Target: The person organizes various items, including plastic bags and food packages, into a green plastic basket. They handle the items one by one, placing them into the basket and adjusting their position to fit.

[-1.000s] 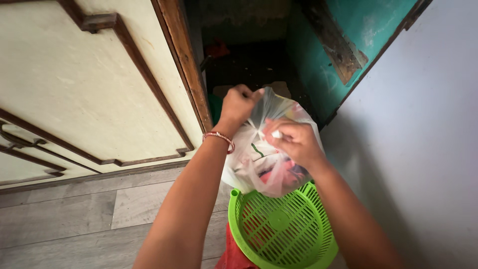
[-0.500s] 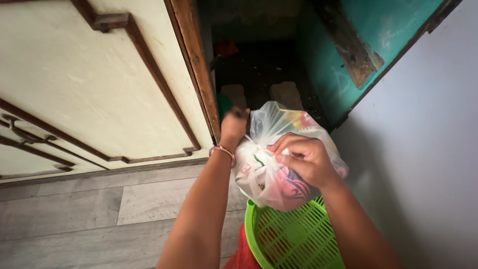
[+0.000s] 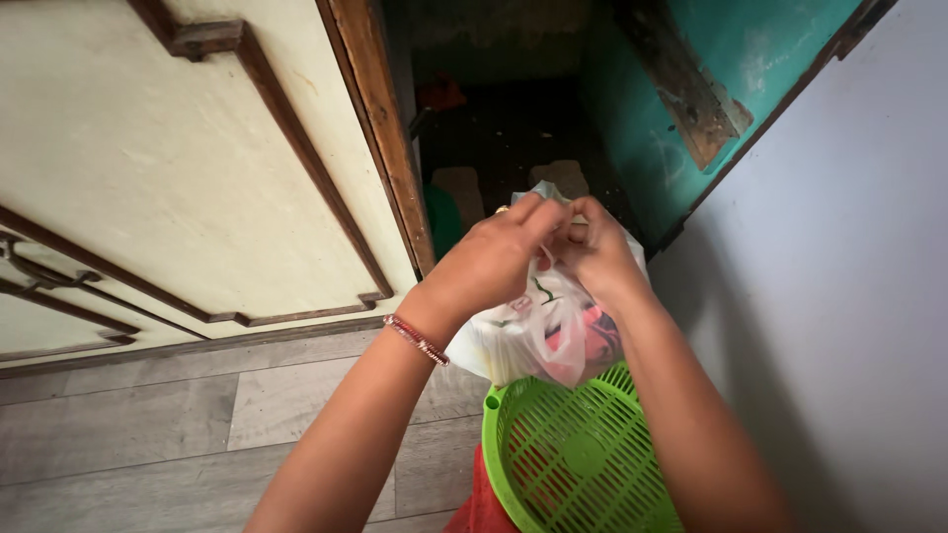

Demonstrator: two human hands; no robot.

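1. While the green slotted basket is sitting nearest, the clear plastic bag is hanging just above it.
2. Left hand and right hand are pinching its neck, fingers clamped on the film.
3. Soft, light, slippery stuff, probably; the bunched top is the spot to grab.
4. Since a second ago, both hands are meeting at the top, with the doorway beyond.

left hand: moves from the bag's left edge to its top, now touching right hand | thin clear plastic bag: mouth goes from spread open to gathered shut under both hands | round green slotted plastic basket: more of it shows
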